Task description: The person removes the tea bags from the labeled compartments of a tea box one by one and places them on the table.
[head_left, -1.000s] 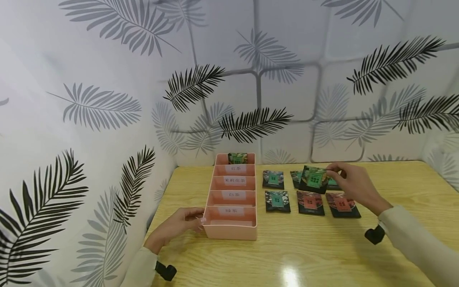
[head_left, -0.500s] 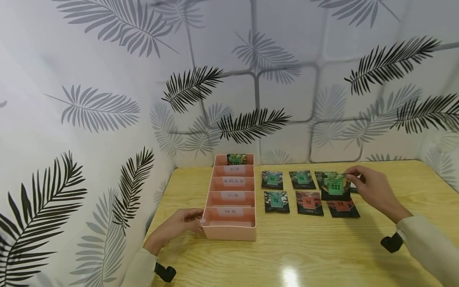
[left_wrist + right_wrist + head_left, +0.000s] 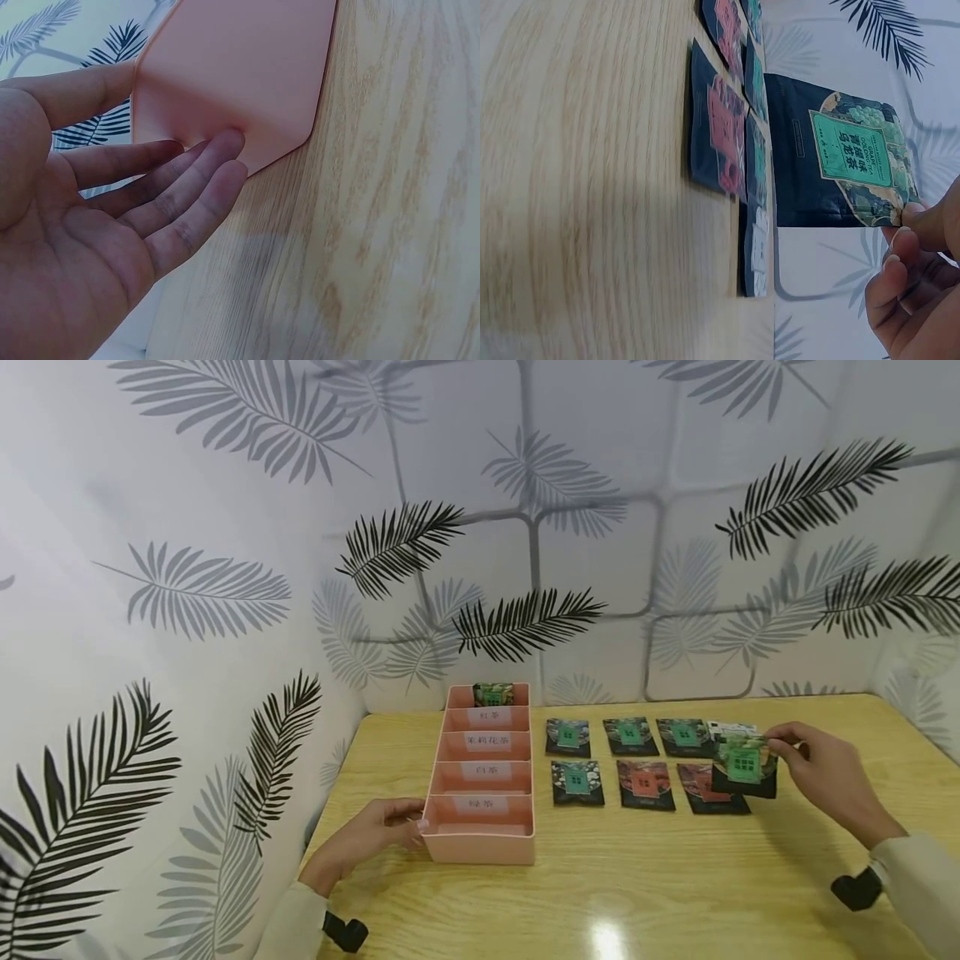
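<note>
In the right wrist view, my right hand (image 3: 922, 277) pinches a black tea sachet (image 3: 832, 154) by one corner, between thumb and fingers. Its green label reads "Grape Oolong Tea". The head view shows this sachet (image 3: 745, 765) raised above the right end of the sachet rows, partly covering a red-labelled sachet (image 3: 708, 789). My left hand (image 3: 371, 835) holds the near left corner of a pink divided box (image 3: 480, 850). Its thumb hooks over the rim while fingertips touch the outer wall (image 3: 240, 67). A green-labelled sachet (image 3: 492, 695) stands in the box's farthest compartment.
Right of the box lie several sachets in two rows, including a white-flowered one (image 3: 577, 783) and another red-labelled one (image 3: 646, 785). A whitish-topped packet (image 3: 731, 727) shows behind the held sachet. Paper labels (image 3: 487, 742) mark the compartments. A patterned wall backs the wooden table (image 3: 600, 885).
My right hand has carried the held sachet to the right, from over the back row's middle to the right end, uncovering the back-row sachets. The left hand stays at the box.
</note>
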The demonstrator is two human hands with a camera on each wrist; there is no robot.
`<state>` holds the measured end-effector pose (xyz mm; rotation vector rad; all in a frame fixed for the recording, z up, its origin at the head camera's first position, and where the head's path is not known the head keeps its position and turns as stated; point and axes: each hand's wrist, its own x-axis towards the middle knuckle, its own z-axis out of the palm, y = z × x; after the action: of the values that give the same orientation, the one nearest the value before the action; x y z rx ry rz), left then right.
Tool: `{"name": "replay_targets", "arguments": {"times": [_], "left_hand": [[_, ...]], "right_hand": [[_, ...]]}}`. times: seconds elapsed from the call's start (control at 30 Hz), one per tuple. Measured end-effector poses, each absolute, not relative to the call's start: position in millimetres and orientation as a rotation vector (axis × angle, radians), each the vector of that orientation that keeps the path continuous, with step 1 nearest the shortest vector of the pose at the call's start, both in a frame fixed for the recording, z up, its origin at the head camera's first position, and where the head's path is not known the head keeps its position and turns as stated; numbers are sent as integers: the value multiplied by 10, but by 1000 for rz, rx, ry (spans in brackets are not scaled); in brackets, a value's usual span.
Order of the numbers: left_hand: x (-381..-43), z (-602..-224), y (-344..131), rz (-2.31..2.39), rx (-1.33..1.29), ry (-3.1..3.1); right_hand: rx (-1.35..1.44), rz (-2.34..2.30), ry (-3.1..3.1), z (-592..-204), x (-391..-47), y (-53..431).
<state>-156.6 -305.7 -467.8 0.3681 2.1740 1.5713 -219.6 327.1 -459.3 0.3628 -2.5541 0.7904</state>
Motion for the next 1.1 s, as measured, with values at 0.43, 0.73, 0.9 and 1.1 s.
{"name": "replay_targets", "arguments": {"times": [0.43,0.73,0.9,1.1], "left_hand": [[-1575,-4701,-3065,1558,386,2204],[-1576,-4699,-3073,1570,389,2197],[-1575,-4708,-3076,1575,397,2188],[-1572,-4707,-3077,1575,401,2193]], "right_hand": [[194,760,-2667,-4730,-2199,3555],[145,748,-2757,-4793,-2224,3699],[143,757,-2824,-4854,-2254,3781],[146,781,-2856,-4937,-2350,3810]]}}
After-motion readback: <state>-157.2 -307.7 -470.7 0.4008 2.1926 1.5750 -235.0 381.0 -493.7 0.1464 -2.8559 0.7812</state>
